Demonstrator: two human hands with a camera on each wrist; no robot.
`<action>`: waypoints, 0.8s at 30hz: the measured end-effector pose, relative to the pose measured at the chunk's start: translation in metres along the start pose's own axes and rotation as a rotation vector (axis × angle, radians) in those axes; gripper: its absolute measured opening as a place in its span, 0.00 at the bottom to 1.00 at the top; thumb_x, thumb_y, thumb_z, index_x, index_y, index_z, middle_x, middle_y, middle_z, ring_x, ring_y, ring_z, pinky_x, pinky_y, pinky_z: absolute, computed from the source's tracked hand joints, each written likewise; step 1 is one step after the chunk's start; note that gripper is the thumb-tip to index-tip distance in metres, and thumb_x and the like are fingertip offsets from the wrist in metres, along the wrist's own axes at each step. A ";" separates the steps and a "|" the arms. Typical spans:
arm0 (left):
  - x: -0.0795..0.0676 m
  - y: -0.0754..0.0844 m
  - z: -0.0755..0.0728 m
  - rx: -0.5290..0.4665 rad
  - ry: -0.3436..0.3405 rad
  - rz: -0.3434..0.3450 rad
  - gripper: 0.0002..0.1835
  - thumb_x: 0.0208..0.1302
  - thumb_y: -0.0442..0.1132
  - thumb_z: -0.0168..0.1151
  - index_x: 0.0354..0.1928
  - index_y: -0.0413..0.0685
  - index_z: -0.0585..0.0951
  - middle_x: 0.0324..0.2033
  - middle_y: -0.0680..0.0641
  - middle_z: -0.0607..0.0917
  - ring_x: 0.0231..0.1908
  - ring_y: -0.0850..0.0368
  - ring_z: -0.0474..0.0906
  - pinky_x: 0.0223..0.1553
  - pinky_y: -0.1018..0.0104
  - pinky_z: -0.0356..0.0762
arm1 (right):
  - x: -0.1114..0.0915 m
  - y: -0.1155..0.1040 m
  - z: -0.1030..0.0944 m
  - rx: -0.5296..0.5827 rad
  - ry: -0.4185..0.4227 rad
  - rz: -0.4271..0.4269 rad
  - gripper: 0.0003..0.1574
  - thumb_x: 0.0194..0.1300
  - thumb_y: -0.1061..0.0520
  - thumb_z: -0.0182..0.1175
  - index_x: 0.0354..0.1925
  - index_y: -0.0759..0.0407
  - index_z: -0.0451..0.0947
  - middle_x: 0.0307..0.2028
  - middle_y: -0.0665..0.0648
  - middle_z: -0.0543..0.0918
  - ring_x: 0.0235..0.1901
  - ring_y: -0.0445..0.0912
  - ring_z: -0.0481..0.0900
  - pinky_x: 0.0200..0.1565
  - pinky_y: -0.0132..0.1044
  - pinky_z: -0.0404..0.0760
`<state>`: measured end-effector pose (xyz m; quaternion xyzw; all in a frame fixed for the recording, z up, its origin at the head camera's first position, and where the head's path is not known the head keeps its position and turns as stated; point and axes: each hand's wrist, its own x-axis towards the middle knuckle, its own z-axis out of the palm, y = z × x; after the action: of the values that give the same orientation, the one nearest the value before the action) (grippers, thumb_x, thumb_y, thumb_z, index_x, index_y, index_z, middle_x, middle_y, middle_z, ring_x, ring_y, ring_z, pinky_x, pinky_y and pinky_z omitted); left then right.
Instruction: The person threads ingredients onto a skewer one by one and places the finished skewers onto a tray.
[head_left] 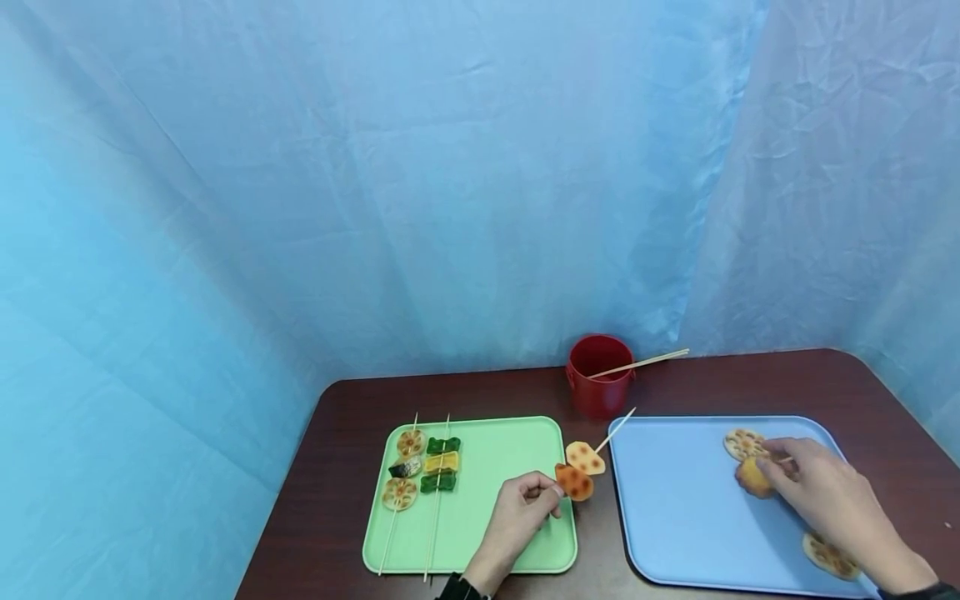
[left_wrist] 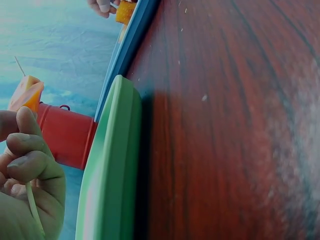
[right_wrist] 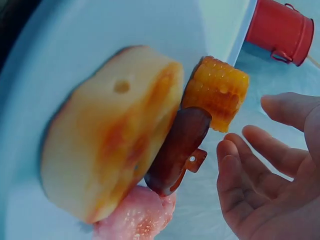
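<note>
My left hand (head_left: 521,510) pinches a bamboo skewer (head_left: 617,429) over the right side of the green tray (head_left: 517,450). Threaded on it are a pale spotted slice (head_left: 585,458) and an orange-brown piece (head_left: 574,482). In the left wrist view the skewer's lower end runs along the palm. Over the blue tray (head_left: 675,500), my right hand (head_left: 832,483) has its thumb and fingers apart, close to a corn chunk (right_wrist: 217,92). Beside the corn lie a brown sausage-like piece (right_wrist: 180,150), a thick browned slice (right_wrist: 112,140) and a pink piece (right_wrist: 137,215).
Two loaded skewers lie on the green tray, one with lotus root slices (head_left: 399,493), one with green and yellow pieces (head_left: 441,462). A red bucket (head_left: 600,392) holding thin sticks (head_left: 652,361) stands behind. More lotus slices (head_left: 830,557) lie on the blue tray.
</note>
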<state>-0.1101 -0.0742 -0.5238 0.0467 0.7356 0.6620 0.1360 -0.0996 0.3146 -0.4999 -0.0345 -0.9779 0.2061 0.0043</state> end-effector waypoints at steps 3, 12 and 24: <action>0.000 -0.001 0.000 -0.003 -0.004 0.000 0.12 0.60 0.39 0.63 0.34 0.34 0.84 0.17 0.53 0.79 0.16 0.66 0.67 0.19 0.76 0.61 | 0.001 0.001 0.001 -0.020 -0.034 0.009 0.38 0.61 0.42 0.63 0.52 0.74 0.76 0.40 0.70 0.80 0.34 0.56 0.77 0.30 0.51 0.76; 0.001 -0.002 0.001 0.003 -0.013 0.013 0.12 0.61 0.40 0.62 0.34 0.34 0.84 0.17 0.53 0.79 0.16 0.65 0.67 0.19 0.76 0.61 | -0.003 0.002 0.006 -0.064 -0.040 -0.014 0.52 0.62 0.29 0.54 0.52 0.78 0.76 0.46 0.77 0.78 0.46 0.71 0.74 0.40 0.62 0.74; 0.000 -0.001 0.000 0.003 -0.006 0.004 0.12 0.61 0.39 0.62 0.35 0.34 0.84 0.18 0.54 0.80 0.18 0.61 0.68 0.20 0.76 0.62 | -0.008 -0.008 0.007 -0.015 -0.044 0.032 0.51 0.58 0.28 0.57 0.49 0.76 0.72 0.31 0.64 0.82 0.29 0.53 0.75 0.29 0.48 0.73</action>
<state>-0.1099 -0.0741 -0.5249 0.0503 0.7360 0.6612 0.1366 -0.0918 0.3040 -0.5030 -0.0459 -0.9786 0.1993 -0.0208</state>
